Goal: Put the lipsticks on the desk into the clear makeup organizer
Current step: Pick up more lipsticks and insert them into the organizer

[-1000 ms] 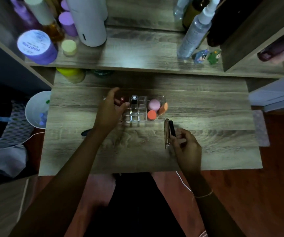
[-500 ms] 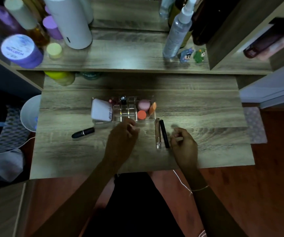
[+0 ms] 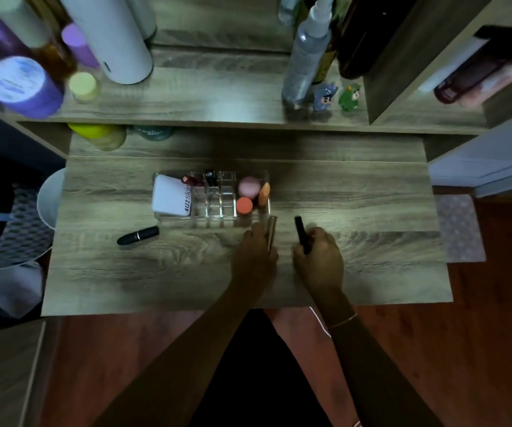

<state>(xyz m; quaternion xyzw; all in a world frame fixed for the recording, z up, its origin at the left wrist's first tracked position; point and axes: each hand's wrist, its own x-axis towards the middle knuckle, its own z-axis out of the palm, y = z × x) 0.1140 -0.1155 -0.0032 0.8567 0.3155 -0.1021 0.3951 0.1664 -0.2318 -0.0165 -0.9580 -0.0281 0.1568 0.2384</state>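
Observation:
The clear makeup organizer sits mid-desk, holding a red-capped lipstick, a black-capped lipstick, a white compact and round sponges. Just in front of its right end, my left hand grips a slim gold tube. Beside it my right hand holds a slim black tube, lifted at an angle. A black lipstick lies alone on the desk to the left.
A raised shelf behind the desk carries bottles, jars and a tall white cylinder. Two small figurines stand at its right. A white bin sits off the desk's left edge.
My left hand left the organizer, crossed right and took hold of the gold tube. My right hand closed on the black tube and moved it apart from the gold one.

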